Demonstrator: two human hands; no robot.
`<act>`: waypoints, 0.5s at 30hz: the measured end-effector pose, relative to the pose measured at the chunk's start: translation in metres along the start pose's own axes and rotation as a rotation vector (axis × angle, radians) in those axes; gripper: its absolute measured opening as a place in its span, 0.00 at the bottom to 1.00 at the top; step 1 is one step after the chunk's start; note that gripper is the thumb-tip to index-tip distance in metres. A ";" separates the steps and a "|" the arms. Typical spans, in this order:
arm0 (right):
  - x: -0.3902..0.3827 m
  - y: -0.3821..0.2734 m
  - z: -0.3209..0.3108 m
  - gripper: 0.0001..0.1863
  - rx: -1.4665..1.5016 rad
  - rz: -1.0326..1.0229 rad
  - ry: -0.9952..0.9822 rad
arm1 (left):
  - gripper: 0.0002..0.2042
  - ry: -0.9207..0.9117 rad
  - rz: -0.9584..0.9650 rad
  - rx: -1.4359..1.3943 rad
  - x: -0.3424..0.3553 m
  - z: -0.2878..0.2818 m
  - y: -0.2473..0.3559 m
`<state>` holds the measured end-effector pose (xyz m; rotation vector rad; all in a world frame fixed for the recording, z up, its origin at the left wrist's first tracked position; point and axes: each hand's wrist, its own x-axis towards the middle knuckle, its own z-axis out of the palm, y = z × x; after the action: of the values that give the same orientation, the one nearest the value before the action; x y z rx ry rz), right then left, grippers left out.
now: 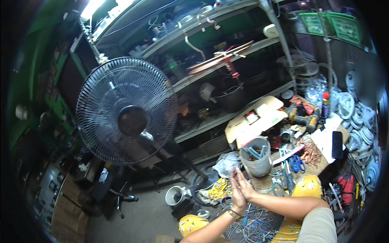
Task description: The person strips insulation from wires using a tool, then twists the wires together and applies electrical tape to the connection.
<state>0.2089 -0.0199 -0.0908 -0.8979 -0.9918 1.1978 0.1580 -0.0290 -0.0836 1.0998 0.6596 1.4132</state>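
**Hands pressed together above the wire tangle**

Low in the middle of the head view, just above a tangle of coloured wires point(253, 227) on the floor, the left hand point(236, 193) and the right hand point(244, 185) are held palm to palm, fingers stretched upward and nearly flat against each other. Something thin may be pinched or rolled between the palms, but it cannot be made out; whether anything is gripped cannot be told. A bracelet point(233, 213) is worn on the left wrist.

Just beyond the fingertips a grey plastic bucket point(257, 157) stands, filled with metal pieces. To its right, on a cluttered low board, blue-handled scissors point(298, 163) and a heap of copper-coloured parts point(311, 154) lie near one another; a black phone point(337, 144) rests further right. A yellow patterned garment covers the knees, seen at point(307, 186). Well apart to the left a black pedestal fan point(126, 110) is set, its grille facing the camera, in front of metal shelving point(227, 60) loaded with pipes and parts.

The step in hand is judged to be a rubbing or twisting of a fine piece between the palms, most likely a strand from the wire tangle. Steady, even pressure and a small sliding of one palm against the other would be called for next, with the piece kept from slipping down into the tangle below.
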 end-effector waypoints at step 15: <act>0.012 -0.011 -0.012 0.38 -0.713 -0.276 -0.042 | 0.29 -0.215 -0.188 -0.338 0.011 0.010 0.019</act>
<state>0.2246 -0.0099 -0.0831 -1.2335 -1.5630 0.6223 0.1598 -0.0240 -0.0605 0.8803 0.3441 1.1731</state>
